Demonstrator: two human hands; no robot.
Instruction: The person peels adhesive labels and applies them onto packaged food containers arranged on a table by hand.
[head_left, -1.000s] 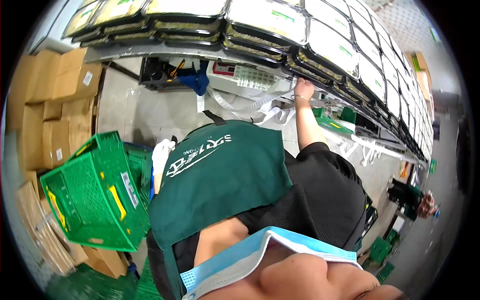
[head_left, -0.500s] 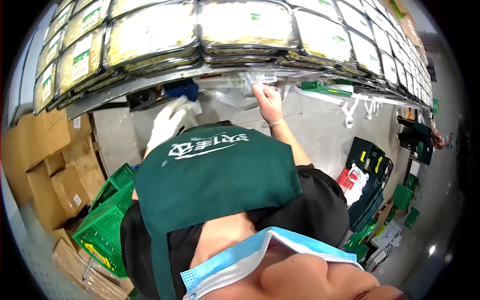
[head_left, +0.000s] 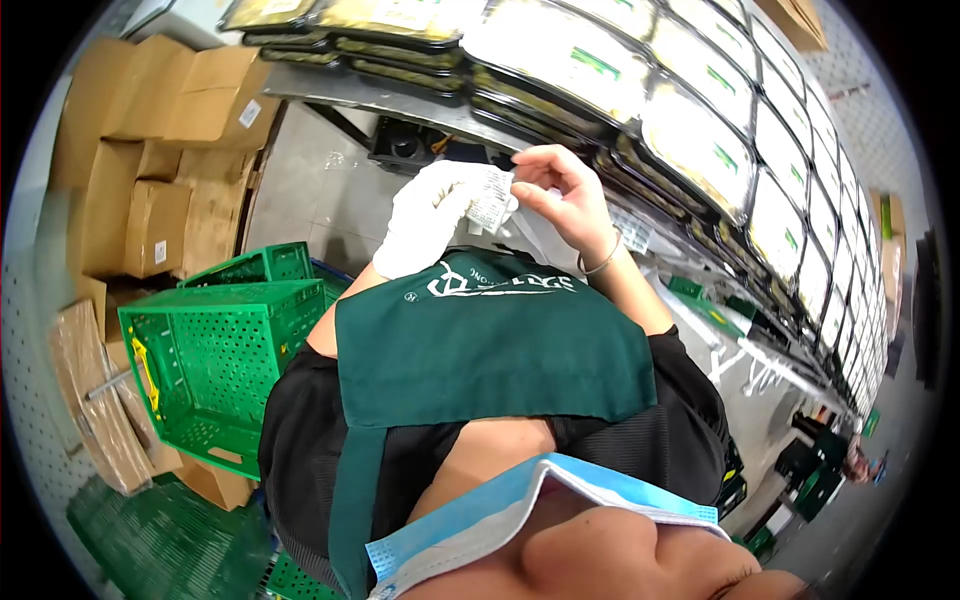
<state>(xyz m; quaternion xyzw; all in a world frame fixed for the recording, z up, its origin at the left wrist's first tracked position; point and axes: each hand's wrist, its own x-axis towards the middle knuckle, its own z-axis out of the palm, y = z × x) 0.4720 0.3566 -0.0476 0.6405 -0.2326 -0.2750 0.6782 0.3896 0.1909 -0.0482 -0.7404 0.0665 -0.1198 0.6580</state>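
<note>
My left hand (head_left: 428, 215), in a white glove, is closed round a small printed label strip (head_left: 490, 200) in front of the apron's top edge. My bare right hand (head_left: 568, 195) is just right of the strip, fingers bent and apart, with the thumb side at or very near the strip's edge; contact is hard to tell. Beyond both hands runs the metal table edge (head_left: 390, 98), bearing stacked black trays (head_left: 560, 60) with clear film and green-and-white labels.
Green crates (head_left: 215, 370) stand at the left, beside open cardboard boxes (head_left: 160, 220). Under the table are a dark bin (head_left: 405, 148) and hanging white strips (head_left: 755, 365). A person (head_left: 855, 462) is far off at the right.
My right hand has come back from the table edge towards my left hand. My left hand has moved right and now holds the label strip. The view has swung too.
</note>
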